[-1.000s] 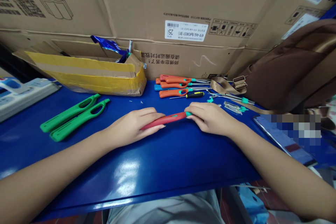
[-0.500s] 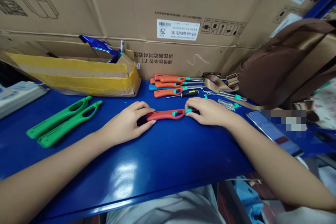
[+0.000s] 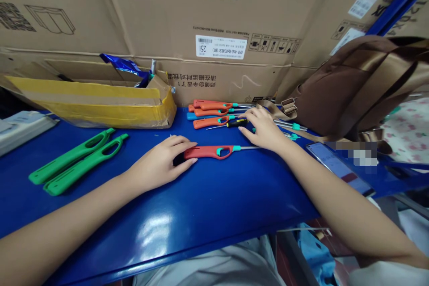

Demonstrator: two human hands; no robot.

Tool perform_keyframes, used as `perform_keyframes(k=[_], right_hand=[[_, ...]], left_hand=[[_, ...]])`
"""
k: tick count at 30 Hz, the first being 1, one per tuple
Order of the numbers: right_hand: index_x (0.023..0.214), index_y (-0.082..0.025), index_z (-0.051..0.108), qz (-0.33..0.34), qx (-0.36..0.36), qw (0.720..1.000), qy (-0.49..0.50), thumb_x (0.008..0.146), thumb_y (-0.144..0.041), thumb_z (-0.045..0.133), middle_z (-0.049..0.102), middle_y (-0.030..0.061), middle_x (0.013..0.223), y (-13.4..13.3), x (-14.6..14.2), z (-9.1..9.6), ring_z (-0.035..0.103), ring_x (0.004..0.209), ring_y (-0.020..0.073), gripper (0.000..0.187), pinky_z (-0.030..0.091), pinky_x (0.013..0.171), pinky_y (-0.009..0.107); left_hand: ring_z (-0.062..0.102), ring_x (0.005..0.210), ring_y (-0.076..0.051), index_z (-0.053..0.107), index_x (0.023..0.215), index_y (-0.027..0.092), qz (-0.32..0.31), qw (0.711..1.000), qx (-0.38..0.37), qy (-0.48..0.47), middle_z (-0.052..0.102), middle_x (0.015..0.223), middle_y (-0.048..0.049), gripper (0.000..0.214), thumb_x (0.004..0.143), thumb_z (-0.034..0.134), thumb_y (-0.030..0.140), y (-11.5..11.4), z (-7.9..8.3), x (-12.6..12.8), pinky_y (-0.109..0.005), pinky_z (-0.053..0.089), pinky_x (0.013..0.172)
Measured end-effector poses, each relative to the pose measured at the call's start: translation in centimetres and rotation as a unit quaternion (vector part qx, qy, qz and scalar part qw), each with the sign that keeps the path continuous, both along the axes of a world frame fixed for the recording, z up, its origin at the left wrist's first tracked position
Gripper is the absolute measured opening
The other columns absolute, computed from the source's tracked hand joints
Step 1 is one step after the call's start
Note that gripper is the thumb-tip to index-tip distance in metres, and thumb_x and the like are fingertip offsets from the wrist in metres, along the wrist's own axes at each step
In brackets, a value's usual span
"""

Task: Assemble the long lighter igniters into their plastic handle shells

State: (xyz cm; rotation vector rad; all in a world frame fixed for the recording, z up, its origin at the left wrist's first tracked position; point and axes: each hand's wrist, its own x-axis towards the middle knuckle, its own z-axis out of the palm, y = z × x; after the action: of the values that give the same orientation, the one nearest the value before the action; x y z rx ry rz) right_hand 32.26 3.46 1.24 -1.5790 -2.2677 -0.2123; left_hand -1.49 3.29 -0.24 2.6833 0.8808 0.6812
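My left hand [image 3: 162, 158] is closed on the butt end of a red gas lighter [image 3: 204, 151], pinching it between thumb and fingers just above the table. A turquoise trigger and collar show on the lighter, and its metal tube points right, the tip hidden behind my right wrist. My right hand [image 3: 263, 127] reaches over a small screwdriver [image 3: 237, 123] with a black and yellow handle. Its thumb and fingers are apart around the handle's right end; whether they touch it I cannot tell. Behind the screwdriver lie several orange lighters [image 3: 206, 123] and a blue one [image 3: 191, 116].
Two green lighter shells [image 3: 83, 163] lie at left, near a yellow-taped carton [image 3: 117, 114]. Metal tubes with turquoise ends [image 3: 295, 126] lie beyond my right hand. A phone [image 3: 338, 167] and a brown bag [image 3: 335, 94] are at right. A large cardboard box [image 3: 150, 22] stands behind.
My right hand has let go of the red lighter's nozzle end and moved back to the screwdriver, baring the metal tube. My left hand still holds the lighter. The view has shifted slightly.
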Motion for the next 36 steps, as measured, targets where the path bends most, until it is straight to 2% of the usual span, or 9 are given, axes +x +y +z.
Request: perform_keyframes(k=[4,14,21,24,26,27,28,31,36], right_hand=[[0.125,-0.017,0.061,-0.032,-0.024,0.999,-0.007,0.096,-0.038,0.056,0.060,0.0180,0.127,0.3,-0.1,-0.7,0.049,0.125,0.0409,0.036,0.037,0.107,0.064],[0.108,-0.020,0.057,-0.018,-0.020,0.999,0.040,0.087,-0.021,0.062,0.068,0.0129,0.109,1.4,0.3,-1.7,0.060,0.105,0.0323,0.021,0.044,0.097,0.052],[0.107,-0.023,0.059,0.086,0.025,0.994,0.057,0.093,-0.025,0.060,0.069,0.0094,0.114,-0.2,0.6,1.7,0.061,0.111,0.0280,0.014,0.043,0.102,0.046],[0.113,-0.023,0.059,0.135,0.097,0.956,0.242,0.095,-0.029,0.062,0.068,0.0096,0.114,-1.3,-1.0,2.7,0.064,0.106,0.0255,0.020,0.049,0.097,0.042],[0.119,-0.024,0.060,0.140,0.065,0.926,0.344,0.097,-0.036,0.061,0.068,0.0081,0.110,-1.8,-2.9,2.6,0.067,0.099,0.0230,0.025,0.053,0.090,0.039],[0.120,-0.023,0.061,0.129,0.015,0.919,0.372,0.098,-0.040,0.058,0.068,0.0058,0.098,-2.1,-4.0,2.4,0.067,0.085,0.0204,0.027,0.054,0.080,0.036],[0.119,-0.022,0.061,0.119,-0.028,0.910,0.396,0.099,-0.044,0.057,0.066,0.0029,0.085,-2.2,-5.0,2.1,0.064,0.071,0.0181,0.030,0.054,0.069,0.033],[0.115,-0.019,0.063,0.092,-0.137,0.891,0.424,0.096,-0.055,0.056,0.062,0.0009,0.074,-2.4,-7.6,1.0,0.060,0.058,0.0163,0.040,0.052,0.056,0.031],[0.108,-0.019,0.067,0.061,-0.164,0.914,0.366,0.096,-0.053,0.053,0.064,0.0034,0.076,-1.7,-8.9,-0.3,0.060,0.059,0.0175,0.039,0.050,0.057,0.033]], left_hand=[[0.067,0.104,-0.026,0.070,0.124,0.015,-0.002,1.000,-0.016,-0.008,0.069,0.115,-0.0123,0.044,0.100,0.055,0.048,-0.1,-0.1,0.1,-0.041,0.056,0.095],[0.066,0.091,-0.022,0.071,0.123,0.014,-0.004,1.000,-0.014,0.009,0.066,0.101,-0.0085,0.042,0.099,0.057,0.047,-0.4,-0.2,0.3,-0.037,0.055,0.084],[0.065,0.093,-0.024,0.071,0.123,0.014,0.000,1.000,-0.016,0.020,0.068,0.103,-0.0096,0.038,0.099,0.060,0.042,-0.6,0.1,0.5,-0.039,0.055,0.086],[0.065,0.098,-0.024,0.071,0.124,0.015,0.007,0.999,-0.028,0.026,0.067,0.109,-0.0107,0.035,0.099,0.060,0.036,-1.0,0.3,0.8,-0.039,0.055,0.090],[0.065,0.102,-0.025,0.070,0.124,0.015,0.013,0.999,-0.026,0.035,0.067,0.112,-0.0111,0.034,0.099,0.059,0.034,-1.4,0.5,0.9,-0.040,0.054,0.093],[0.064,0.103,-0.025,0.070,0.124,0.015,0.014,0.999,-0.024,0.043,0.067,0.112,-0.0111,0.033,0.099,0.058,0.033,-1.7,0.7,1.0,-0.040,0.054,0.094],[0.064,0.103,-0.025,0.071,0.124,0.015,0.016,0.999,-0.022,0.044,0.067,0.112,-0.0114,0.033,0.099,0.058,0.033,-1.9,0.8,1.1,-0.040,0.055,0.094],[0.064,0.105,-0.027,0.068,0.127,0.011,0.025,0.998,-0.021,0.057,0.067,0.112,-0.0133,0.037,0.098,0.057,0.032,-2.8,1.1,1.3,-0.041,0.055,0.095],[0.064,0.106,-0.029,0.063,0.134,0.008,0.023,0.997,-0.022,0.072,0.067,0.114,-0.0152,0.042,0.098,0.056,0.028,-3.9,1.2,1.7,-0.042,0.055,0.096]])
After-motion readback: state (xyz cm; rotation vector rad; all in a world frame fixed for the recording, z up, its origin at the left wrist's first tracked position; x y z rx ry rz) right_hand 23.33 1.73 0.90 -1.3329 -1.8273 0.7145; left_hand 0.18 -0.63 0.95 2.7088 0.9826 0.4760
